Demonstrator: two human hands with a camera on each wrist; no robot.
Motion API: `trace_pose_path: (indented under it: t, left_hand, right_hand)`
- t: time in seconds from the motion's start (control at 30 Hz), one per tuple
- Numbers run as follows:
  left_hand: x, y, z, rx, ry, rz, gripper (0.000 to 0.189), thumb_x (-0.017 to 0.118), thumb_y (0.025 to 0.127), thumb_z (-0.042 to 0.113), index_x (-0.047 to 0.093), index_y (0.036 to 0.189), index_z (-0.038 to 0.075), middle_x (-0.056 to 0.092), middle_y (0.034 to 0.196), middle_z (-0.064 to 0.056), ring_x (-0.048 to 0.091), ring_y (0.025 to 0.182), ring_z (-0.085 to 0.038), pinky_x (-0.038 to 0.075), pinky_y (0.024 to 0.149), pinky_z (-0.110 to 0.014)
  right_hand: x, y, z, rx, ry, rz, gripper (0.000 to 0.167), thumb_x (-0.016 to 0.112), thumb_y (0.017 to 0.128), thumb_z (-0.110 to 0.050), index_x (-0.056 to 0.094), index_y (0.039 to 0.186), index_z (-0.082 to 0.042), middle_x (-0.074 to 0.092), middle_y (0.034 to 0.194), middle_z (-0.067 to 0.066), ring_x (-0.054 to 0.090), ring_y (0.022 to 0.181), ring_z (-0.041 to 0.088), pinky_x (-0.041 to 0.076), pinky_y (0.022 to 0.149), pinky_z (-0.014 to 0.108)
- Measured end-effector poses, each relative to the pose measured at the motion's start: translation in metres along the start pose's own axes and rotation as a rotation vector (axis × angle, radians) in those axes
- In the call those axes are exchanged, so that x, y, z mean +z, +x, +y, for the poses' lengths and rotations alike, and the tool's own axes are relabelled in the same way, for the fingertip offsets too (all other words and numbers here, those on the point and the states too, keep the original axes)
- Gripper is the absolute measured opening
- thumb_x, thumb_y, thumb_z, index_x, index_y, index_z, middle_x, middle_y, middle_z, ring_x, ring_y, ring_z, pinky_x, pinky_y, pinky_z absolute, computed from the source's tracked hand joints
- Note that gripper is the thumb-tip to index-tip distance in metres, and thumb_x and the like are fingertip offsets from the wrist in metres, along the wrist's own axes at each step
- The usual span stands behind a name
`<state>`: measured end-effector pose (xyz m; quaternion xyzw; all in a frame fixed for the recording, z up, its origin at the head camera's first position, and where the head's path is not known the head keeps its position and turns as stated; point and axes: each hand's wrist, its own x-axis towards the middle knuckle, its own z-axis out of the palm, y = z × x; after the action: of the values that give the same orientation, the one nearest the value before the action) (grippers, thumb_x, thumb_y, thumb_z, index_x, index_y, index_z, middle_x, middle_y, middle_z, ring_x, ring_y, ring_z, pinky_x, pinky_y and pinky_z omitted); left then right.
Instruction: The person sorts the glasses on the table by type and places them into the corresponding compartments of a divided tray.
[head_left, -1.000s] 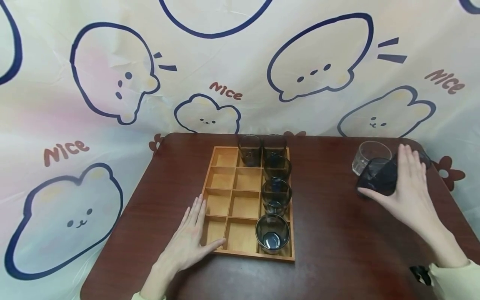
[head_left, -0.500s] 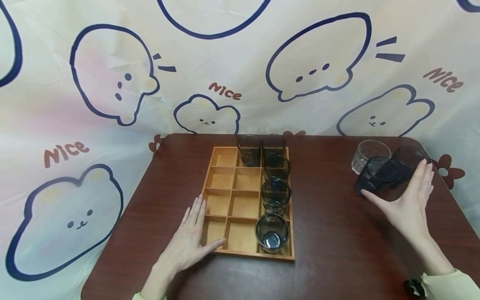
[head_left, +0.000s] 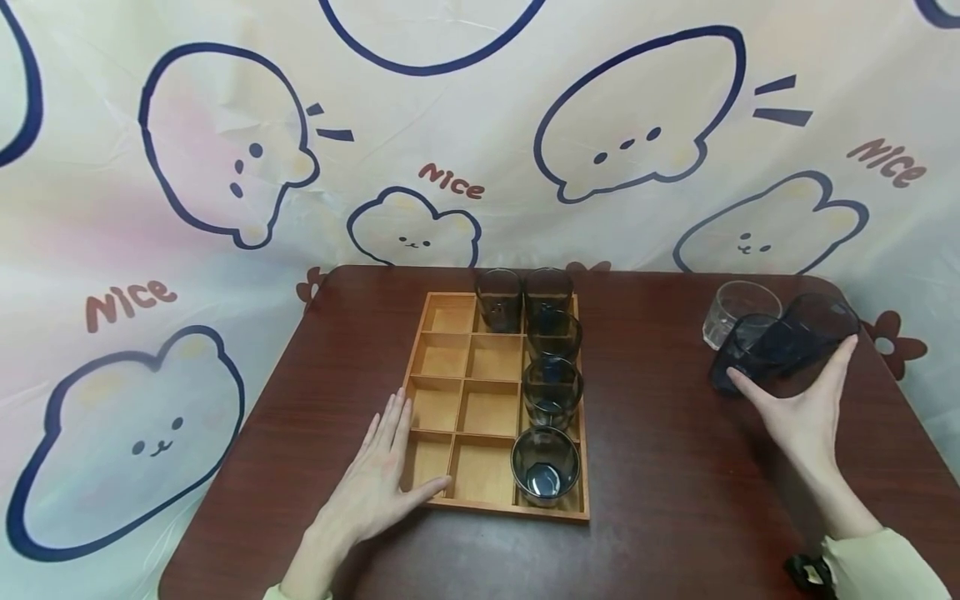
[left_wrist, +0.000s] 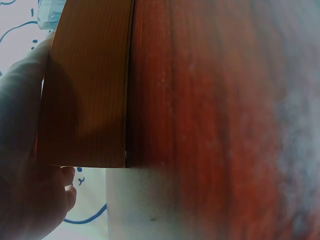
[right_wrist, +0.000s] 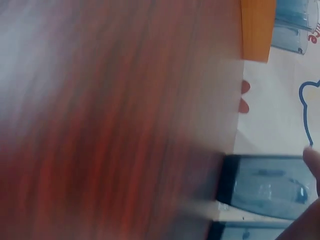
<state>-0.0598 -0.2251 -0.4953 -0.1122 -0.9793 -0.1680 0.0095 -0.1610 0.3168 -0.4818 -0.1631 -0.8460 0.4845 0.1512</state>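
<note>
In the head view, my left hand (head_left: 378,475) rests along the near-left edge of a divided wooden tray (head_left: 513,511), fingers straight and thumb over its front rim. My right hand (head_left: 806,425) spans two dark tinted glasses at the right, the left one (head_left: 738,367) and the right one (head_left: 821,317). Its thumb is at the left glass and a finger reaches the right glass's side; the other fingers are mostly hidden. The right wrist view shows a tinted glass (right_wrist: 270,185) upright beside a fingertip. Several more dark glasses, including a near one (head_left: 546,467), stand in the tray.
A clear glass (head_left: 738,308) stands behind the two dark ones, near the back edge of the brown table (head_left: 652,467). Past the table hangs a pale curtain (head_left: 480,100) with cartoon drawings. A dark band (head_left: 810,575) circles the right wrist.
My right hand has drawn back from over the two dark glasses to their near side, fingers lower along the right one. The glasses and my left hand look unmoved.
</note>
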Motion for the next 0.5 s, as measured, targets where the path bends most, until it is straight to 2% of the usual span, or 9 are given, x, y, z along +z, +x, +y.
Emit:
trace_pose_path:
  t: [0.1,0.17,0.27,0.33,0.4,0.5]
  left_hand:
    - [0.000,0.000,0.000,-0.006,-0.006,-0.010,0.123,0.070,0.094,0.075,0.015,0.176,0.001,0.008,0.187,-0.017,0.014,0.174,-0.033,0.023,0.140,-0.060]
    - [0.001,0.000,0.000,-0.008,-0.007,-0.015,0.124,0.070,0.094,0.076,0.014,0.176,0.002,0.008,0.187,-0.016,0.014,0.174,-0.033,0.023,0.140,-0.059]
    - [0.000,0.000,-0.001,-0.010,-0.008,-0.016,0.124,0.070,0.094,0.076,0.014,0.176,0.002,0.008,0.187,-0.016,0.014,0.174,-0.033,0.023,0.140,-0.060]
    - [0.000,0.000,-0.001,-0.009,-0.009,-0.012,0.124,0.070,0.094,0.076,0.014,0.176,0.002,0.008,0.187,-0.016,0.014,0.174,-0.033,0.023,0.140,-0.060]
    - [0.000,0.000,-0.002,-0.008,-0.011,-0.010,0.124,0.071,0.093,0.075,0.014,0.176,0.002,0.008,0.187,-0.016,0.014,0.175,-0.033,0.022,0.140,-0.059]
    - [0.001,0.000,-0.002,-0.009,-0.010,-0.011,0.124,0.070,0.094,0.076,0.014,0.176,0.002,0.008,0.187,-0.016,0.013,0.175,-0.033,0.021,0.141,-0.058]
  right_hand:
    - [0.006,-0.002,-0.003,0.065,0.074,0.032,0.132,0.085,0.094,-0.032,-0.020,0.174,-0.035,-0.017,0.184,-0.018,-0.002,0.175,0.016,0.008,0.145,0.044]
    - [0.011,-0.004,-0.005,0.083,0.143,0.059,0.131,0.085,0.094,-0.026,-0.018,0.175,-0.036,-0.011,0.185,-0.017,0.006,0.175,0.018,0.015,0.144,0.042]
    - [0.019,-0.007,-0.008,0.091,0.251,0.089,0.131,0.085,0.092,-0.015,-0.015,0.176,-0.035,-0.003,0.187,-0.008,0.012,0.175,0.021,0.021,0.143,0.038]
    - [0.024,-0.009,-0.010,0.105,0.283,0.112,0.130,0.086,0.091,-0.013,-0.009,0.176,-0.035,0.009,0.187,0.000,0.023,0.172,0.021,0.028,0.140,0.034]
    - [0.030,-0.012,-0.011,0.122,0.269,0.141,0.125,0.088,0.090,-0.014,0.000,0.177,-0.036,0.028,0.178,0.004,0.039,0.162,0.019,0.038,0.133,0.027]
    - [0.036,-0.014,-0.011,0.132,0.220,0.178,0.116,0.090,0.089,-0.018,0.015,0.175,-0.036,0.046,0.151,-0.009,0.054,0.135,0.009,0.048,0.114,0.021]
